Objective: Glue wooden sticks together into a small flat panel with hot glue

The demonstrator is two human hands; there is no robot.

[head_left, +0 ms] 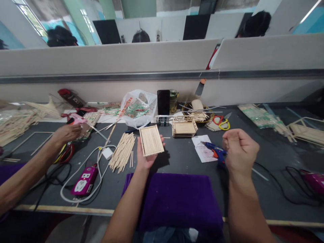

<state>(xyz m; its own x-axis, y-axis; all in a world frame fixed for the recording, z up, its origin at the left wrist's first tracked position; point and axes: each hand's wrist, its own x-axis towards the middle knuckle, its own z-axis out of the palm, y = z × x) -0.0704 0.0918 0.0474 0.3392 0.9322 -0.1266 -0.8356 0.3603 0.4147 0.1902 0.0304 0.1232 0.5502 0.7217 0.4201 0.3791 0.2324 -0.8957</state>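
Observation:
A small flat panel of wooden sticks [152, 140] rests in my left hand [147, 158], with the fingers under and around its edges. My right hand [240, 152] is raised in a closed fist over the right side; what it holds, if anything, is hidden. A blue glue gun [215, 148] lies just left of that fist, its tip over a white paper [202, 157]. Beyond the panel, to the right, stands a small box-like stick structure [184, 128]. Loose sticks [123, 152] lie in a pile left of my left hand.
A purple cloth [177, 202] covers the near table edge. Behind are a plastic bag [139, 108], a phone [163, 102] and scissors [221, 122]. Another person's hand [68, 133] is at the left, near a magenta device [84, 180] and white cable.

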